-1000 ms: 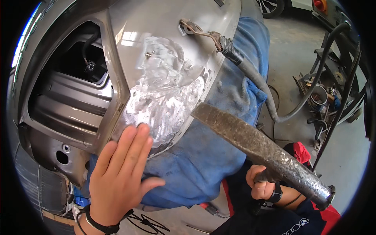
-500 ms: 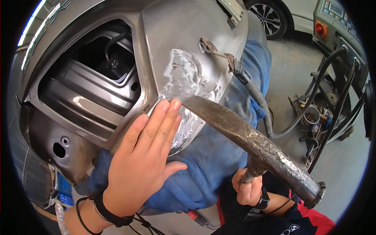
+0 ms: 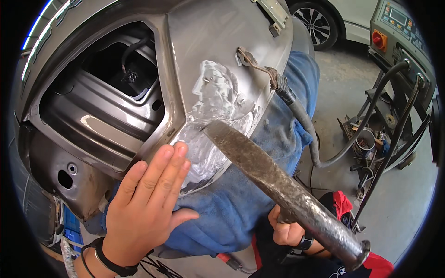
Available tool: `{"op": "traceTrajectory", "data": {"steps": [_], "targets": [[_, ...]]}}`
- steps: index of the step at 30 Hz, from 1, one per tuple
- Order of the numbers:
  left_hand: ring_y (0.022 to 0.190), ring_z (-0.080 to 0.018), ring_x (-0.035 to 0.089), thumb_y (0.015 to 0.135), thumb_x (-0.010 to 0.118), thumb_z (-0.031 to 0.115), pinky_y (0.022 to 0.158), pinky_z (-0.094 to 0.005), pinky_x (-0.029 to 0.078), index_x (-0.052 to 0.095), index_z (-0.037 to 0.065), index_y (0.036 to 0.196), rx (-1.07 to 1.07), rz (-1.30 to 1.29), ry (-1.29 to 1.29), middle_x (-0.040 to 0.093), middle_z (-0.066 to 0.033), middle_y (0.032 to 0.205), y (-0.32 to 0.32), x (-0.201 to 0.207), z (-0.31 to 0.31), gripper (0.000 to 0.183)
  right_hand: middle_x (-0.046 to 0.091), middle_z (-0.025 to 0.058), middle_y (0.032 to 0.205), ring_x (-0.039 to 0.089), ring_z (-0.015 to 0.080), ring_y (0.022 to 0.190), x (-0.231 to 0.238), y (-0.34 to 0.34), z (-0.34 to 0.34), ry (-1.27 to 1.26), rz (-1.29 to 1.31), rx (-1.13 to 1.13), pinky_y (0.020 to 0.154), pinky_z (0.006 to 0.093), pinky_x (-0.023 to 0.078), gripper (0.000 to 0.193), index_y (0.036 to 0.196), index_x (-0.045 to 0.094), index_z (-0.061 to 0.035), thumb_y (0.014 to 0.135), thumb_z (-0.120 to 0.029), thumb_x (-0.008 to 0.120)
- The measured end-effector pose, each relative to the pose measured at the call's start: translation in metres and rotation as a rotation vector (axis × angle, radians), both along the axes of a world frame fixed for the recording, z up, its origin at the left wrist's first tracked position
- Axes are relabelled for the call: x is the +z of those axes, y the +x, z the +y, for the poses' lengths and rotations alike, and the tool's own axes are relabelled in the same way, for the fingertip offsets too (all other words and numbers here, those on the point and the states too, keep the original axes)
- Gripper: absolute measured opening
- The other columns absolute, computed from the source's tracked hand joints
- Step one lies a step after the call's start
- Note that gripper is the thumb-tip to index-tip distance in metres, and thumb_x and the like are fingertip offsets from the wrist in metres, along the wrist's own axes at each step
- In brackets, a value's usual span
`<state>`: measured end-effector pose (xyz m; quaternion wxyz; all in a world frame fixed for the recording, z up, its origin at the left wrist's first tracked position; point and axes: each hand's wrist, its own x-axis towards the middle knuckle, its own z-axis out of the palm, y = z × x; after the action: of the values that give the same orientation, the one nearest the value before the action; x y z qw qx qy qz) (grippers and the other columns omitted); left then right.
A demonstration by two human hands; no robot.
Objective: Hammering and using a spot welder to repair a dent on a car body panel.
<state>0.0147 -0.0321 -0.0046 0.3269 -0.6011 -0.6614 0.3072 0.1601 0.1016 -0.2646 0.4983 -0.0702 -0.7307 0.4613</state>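
Observation:
A grey car body panel (image 3: 199,32) has a ground, shiny bare-metal patch (image 3: 204,153) with uneven dents. My left hand (image 3: 143,204) is open and flat, its fingertips at the lower left edge of that patch, beside the lamp opening (image 3: 106,102). My right hand (image 3: 285,229) is closed round the handle of a body hammer (image 3: 273,173). The hammer's long flat end reaches over the middle of the patch; whether it touches the metal I cannot tell. Its round face points toward the lower right. Most of the handle is hidden beneath the head.
Blue cloth (image 3: 218,204) drapes below the panel. A clamp (image 3: 248,60) on the panel joins a thick grey cable (image 3: 320,160) running to a control machine (image 3: 398,23) at right. A tin of small parts (image 3: 364,139) stands by it. A white car's wheel (image 3: 315,23) is behind.
My left hand has slid down and left, away from the hammer's tip. The hammer has shifted slightly left and down, and my right hand has dropped a little with it.

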Motion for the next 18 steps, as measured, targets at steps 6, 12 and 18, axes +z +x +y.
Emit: {"op": "traceTrajectory", "data": {"steps": [6,12,18], "targets": [[0.139,-0.0245,0.036,0.081,0.053,0.055,0.115,-0.0406,0.022,0.057,0.001,0.128,-0.039,-0.004,-0.045,0.047,-0.0092,0.144,-0.002,-0.001,-0.005,0.071,0.065,0.0103,0.066,0.062,0.0241,0.049,0.007,0.009,0.012,0.635,-0.445,-0.111,0.046,0.0335,0.046,0.028,0.094,0.059,0.0026,0.082,-0.022,0.068],[0.139,-0.0223,0.037,0.08,0.056,0.051,0.115,-0.0388,0.023,0.059,0.004,0.127,-0.051,-0.008,-0.09,0.048,-0.0069,0.144,-0.002,0.001,-0.011,0.067,0.069,0.0114,0.075,0.065,0.0239,0.055,-0.01,-0.002,-0.004,-0.103,-0.035,0.043,0.055,0.034,0.049,0.038,0.095,0.061,0.0005,0.071,-0.024,0.078],[0.139,-0.0214,0.037,0.079,0.057,0.05,0.115,-0.0384,0.023,0.06,0.005,0.127,-0.05,-0.007,-0.101,0.048,-0.0065,0.143,-0.002,0.0,-0.013,0.065,0.068,0.0081,0.074,0.063,0.0215,0.054,-0.007,-0.005,-0.004,-0.038,-0.025,0.008,0.05,0.0335,0.047,0.039,0.096,0.061,0.0011,0.071,-0.024,0.078]]}}
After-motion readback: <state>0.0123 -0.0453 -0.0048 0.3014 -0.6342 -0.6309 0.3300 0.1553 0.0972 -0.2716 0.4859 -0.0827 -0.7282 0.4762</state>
